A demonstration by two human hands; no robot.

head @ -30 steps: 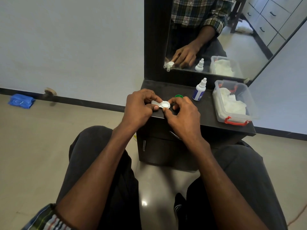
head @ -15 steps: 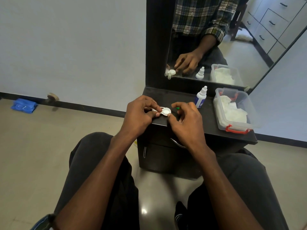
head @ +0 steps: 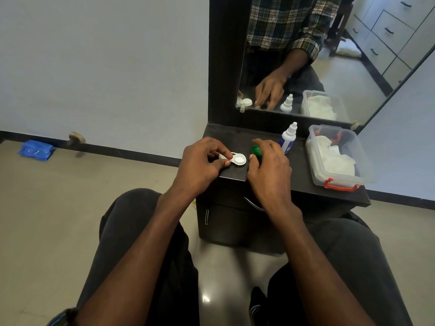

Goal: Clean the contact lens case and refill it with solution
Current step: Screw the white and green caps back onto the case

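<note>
- The contact lens case lies on the near left corner of the dark counter, about the middle of the frame; its right-hand well stands uncapped and looks white inside, though whether it holds liquid cannot be told.
- The left hand pinches the case's left end between thumb and curled forefinger, pinning it to the counter.
- The right hand, just right of the case, has its fingers curled round a green cap, gripped at the fingertips and apart from the case.
- Judging from this, the step in hand is opening up: one cap is off, while the left well is hidden under the fingers, so its state cannot be told.
- The next move likely calls for setting the green cap down on bare counter, freeing the right hand.
- The solution bottle stands upright just beyond the right hand, with its cap seemingly on.
- A clear plastic box with white tissues sits at the right of the frame, handy for wiping the wells before refilling.
</note>
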